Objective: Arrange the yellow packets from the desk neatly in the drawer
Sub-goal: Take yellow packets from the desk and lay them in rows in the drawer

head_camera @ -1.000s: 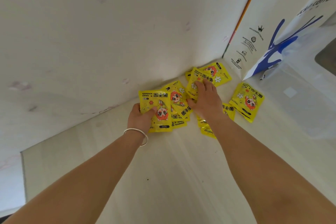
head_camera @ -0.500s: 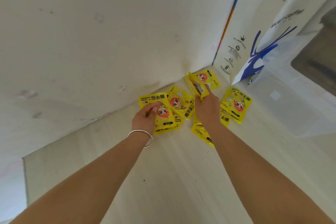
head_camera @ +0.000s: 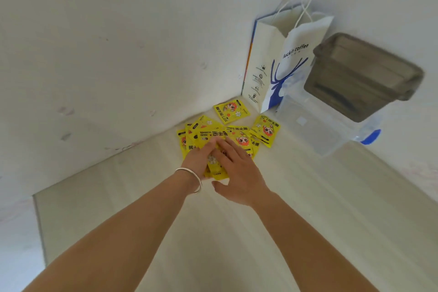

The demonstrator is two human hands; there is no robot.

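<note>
The yellow hand-warmer packets point(head_camera: 213, 134) lay scattered on the pale desk point(head_camera: 237, 232), in the corner beside the white paper bag point(head_camera: 282, 66). The left hand point(head_camera: 198, 157), with a silver bracelet point(head_camera: 193, 179), gripped a small stack of packets. The right hand point(head_camera: 237, 173) rested on the same stack with straight, slightly spread fingers. One packet point(head_camera: 231, 110) lay apart, nearer the bag.

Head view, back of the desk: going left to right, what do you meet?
Pile of yellow packets under both hands → single packet near the wall → packet lying apart → white coffee bag → clear plastic box → grey container.
</note>
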